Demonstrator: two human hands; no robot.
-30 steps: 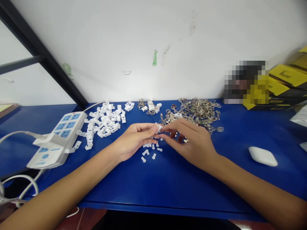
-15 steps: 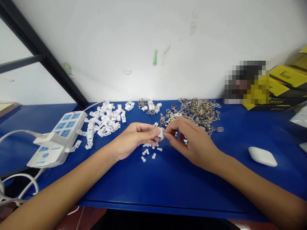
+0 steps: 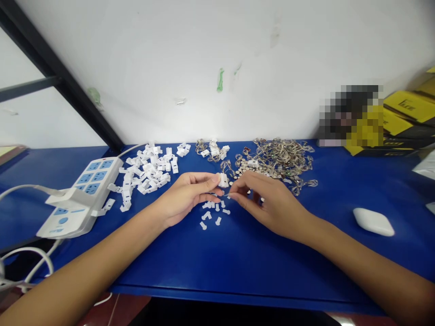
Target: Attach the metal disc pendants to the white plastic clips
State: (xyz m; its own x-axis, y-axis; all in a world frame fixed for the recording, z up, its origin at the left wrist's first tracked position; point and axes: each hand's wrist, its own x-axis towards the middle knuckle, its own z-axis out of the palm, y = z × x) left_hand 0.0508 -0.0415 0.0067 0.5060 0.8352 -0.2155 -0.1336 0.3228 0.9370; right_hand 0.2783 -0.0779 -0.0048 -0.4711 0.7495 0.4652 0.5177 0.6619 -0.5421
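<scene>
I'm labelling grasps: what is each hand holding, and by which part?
The left hand pinches a white plastic piece by its left edge. The right hand pinches a thin pale piece by its right end; its exact shape is unclear.

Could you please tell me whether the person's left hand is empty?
No, the left hand holds a small white plastic piece, which shows just past the tip of its thumb.

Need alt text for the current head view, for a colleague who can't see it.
Over a blue table, the person's left hand holds a small white part while the right hand pinches a thin pale piece close by. A heap of white pieces lies to the left, near a power strip; a metallic tangle lies to the right.
</scene>
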